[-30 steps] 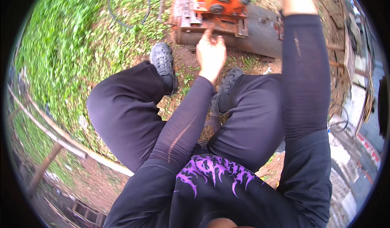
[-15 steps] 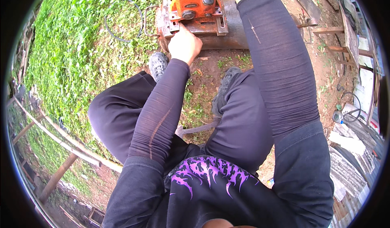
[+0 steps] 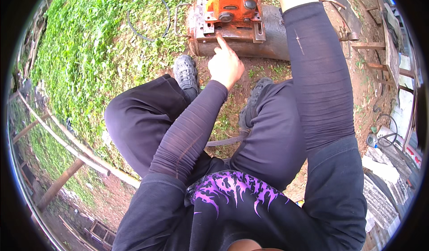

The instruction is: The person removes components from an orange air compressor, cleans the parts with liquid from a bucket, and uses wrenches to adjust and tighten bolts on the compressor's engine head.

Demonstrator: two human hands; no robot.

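Note:
An orange compressor pump sits on a rusty, flat mounting plate atop a grey-brown cylindrical tank. Slotted metal brackets lie under the pump's foot. My left hand is just in front of the plate, holding nothing. Its index finger stretches to the plate's front edge near the left bracket, while the other fingers look partly curled. My right arm reaches past the pump's right side. Only the bare wrist shows there; the hand lies beyond the upper edge, so what it touches is hidden.
A thin black hoop lies on the grass left of the tank's handle. My shoe stands close before the tank. Wooden framing and weathered sheets are on the right, bamboo poles on the left.
My left hand has drawn back from the left bracket, and its index finger now stretches out. The pump and tank sit farther right in view. My right arm keeps its reach.

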